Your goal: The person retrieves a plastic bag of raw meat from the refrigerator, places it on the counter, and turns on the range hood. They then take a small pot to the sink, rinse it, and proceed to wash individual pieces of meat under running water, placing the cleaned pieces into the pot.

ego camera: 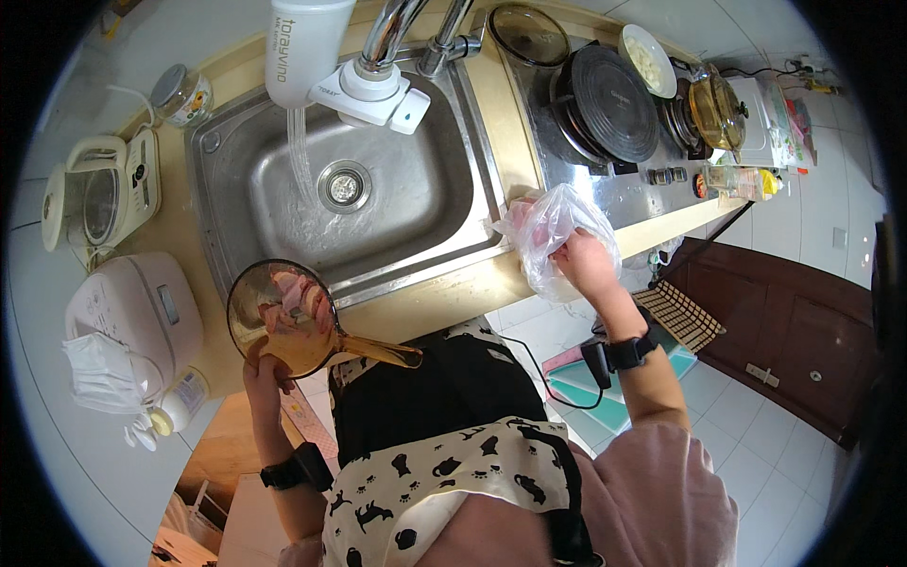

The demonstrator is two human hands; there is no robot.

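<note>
My left hand (268, 372) grips the rim of an amber glass saucepan (283, 354) near the sink's front left corner. Pieces of raw meat (297, 301) lie inside the pan, whose handle (379, 349) points right. At the counter edge right of the sink, my right hand (584, 262) holds a clear plastic bag (560, 212). Something pink shows through the bag's film; my fingertips are partly hidden in its folds. Water (299, 152) runs from the white tap filter (308, 53) into the stainless steel sink (418, 191).
Right of the sink is a gas hob with a black lid (615, 104), a white bowl of pale pieces (646, 62) and an amber glass pot (719, 113). On the left stand a rice cooker (131, 305), an electric kettle (96, 191) and a glass jar (182, 96).
</note>
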